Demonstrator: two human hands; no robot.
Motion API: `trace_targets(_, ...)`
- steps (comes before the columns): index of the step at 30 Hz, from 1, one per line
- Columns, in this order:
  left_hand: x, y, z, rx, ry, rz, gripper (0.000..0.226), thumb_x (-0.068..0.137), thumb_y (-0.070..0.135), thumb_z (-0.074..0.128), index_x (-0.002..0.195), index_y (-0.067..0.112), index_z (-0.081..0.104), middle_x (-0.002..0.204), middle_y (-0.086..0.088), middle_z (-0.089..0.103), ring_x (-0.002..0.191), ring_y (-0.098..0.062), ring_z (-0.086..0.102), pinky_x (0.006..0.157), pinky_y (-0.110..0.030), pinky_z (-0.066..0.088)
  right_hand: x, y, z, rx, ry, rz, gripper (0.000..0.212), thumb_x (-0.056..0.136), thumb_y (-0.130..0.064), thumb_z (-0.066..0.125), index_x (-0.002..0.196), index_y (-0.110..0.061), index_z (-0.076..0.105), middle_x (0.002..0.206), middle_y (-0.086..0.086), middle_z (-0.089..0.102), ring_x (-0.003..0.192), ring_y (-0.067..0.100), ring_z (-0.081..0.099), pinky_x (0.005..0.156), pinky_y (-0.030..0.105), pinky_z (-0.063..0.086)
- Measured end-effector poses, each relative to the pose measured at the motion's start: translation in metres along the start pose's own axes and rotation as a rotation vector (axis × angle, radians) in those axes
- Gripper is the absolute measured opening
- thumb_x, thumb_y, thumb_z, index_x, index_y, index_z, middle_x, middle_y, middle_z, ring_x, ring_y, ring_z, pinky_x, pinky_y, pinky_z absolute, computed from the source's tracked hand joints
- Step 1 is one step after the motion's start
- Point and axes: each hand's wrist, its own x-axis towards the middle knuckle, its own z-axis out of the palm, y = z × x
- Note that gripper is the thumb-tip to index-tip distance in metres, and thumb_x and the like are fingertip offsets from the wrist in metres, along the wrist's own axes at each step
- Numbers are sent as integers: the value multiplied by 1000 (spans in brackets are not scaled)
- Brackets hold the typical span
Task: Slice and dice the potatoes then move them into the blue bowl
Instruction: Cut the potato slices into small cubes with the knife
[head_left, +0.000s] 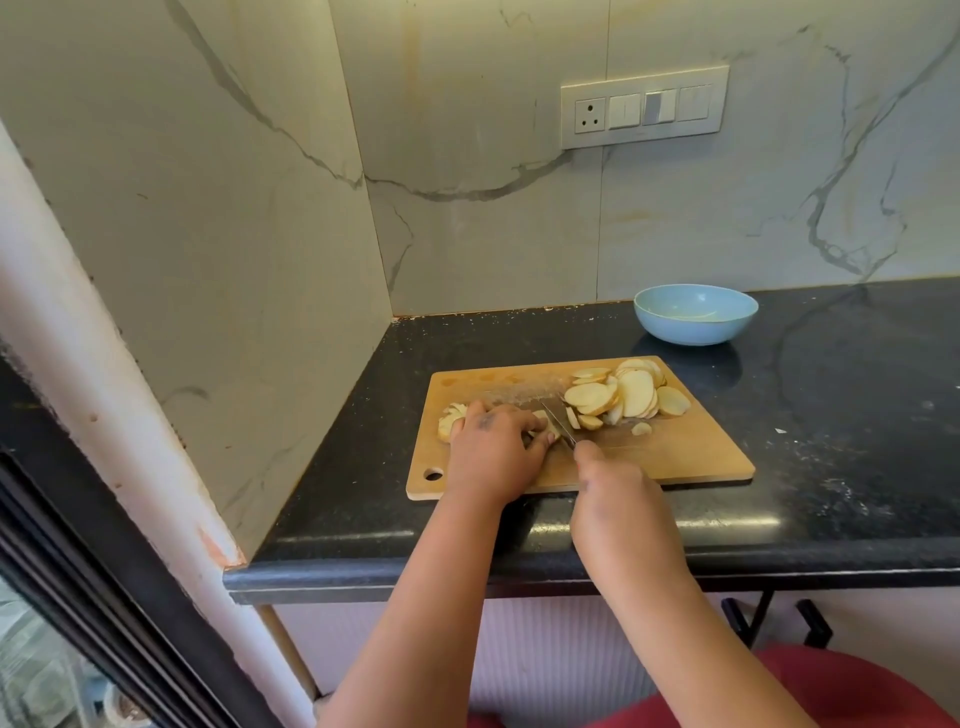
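Left hand (493, 441) pinned potato (543, 423), right hand (605, 475) gripped knife (558, 421) just right of it; blue bowl (695, 314) far-right, nearer right hand.

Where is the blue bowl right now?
In the head view, the blue bowl sits on the black counter by the marble wall, beyond the cutting board's far right corner, apart from both hands.

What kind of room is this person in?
Most likely a home kitchen. A dark stone countertop meets marble-look wall tiles, and potato slices lie on a wooden cutting board, with a blue bowl behind it.
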Motion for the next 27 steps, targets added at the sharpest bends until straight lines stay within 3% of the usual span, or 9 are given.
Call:
trace_targets(2,0,1,0,-6,-3,-1,33,96,49,51,122,34,65,127,13,62,121,-20,38,98,-39,31,2,-10,-2,-76,-19,-17,22,100,-9,36,118,-15,48,81,-1,48,71,16,50,56,24,38)
trace_targets(7,-3,3,-1,-7,-2,-19,30,97,47,50,117,34,67,122,12,63,120,-22,39,97,-40,31,25,-14,1,-54,-63,32,23,101,-11,35,116,-13,52,77,-1,46,68,15,48,48,23,29)
trace_targets(11,-6,4,-2,-1,18,-41,33,95,51,52,116,33,68,122,12,64,122,-21,38,95,-38,29,13,1,8,27,85,60,28,98,-11,39,124,-17,49,73,-1,52,61,14,51,46,22,31)
trace_targets(15,-7,2,-4,-67,25,-58,34,93,52,56,117,31,68,119,12,66,123,-19,38,96,-36,32,-3,13,12,113,161,-22,14,95,-14,52,106,-17,60,60,-3,52,48,12,48,40,17,29)
trace_targets(19,-7,0,-5,-79,9,-64,33,93,50,58,118,32,68,120,12,66,123,-18,38,95,-36,32,-3,15,11,82,129,-42,9,95,-14,50,95,-19,58,58,-4,49,46,8,44,38,20,28)
trace_targets(27,-4,0,-3,-66,9,-70,31,93,49,57,116,32,68,120,10,66,125,-21,37,95,-37,31,1,9,5,26,33,-36,17,95,-11,48,106,-20,57,66,-2,53,57,13,52,48,28,46)
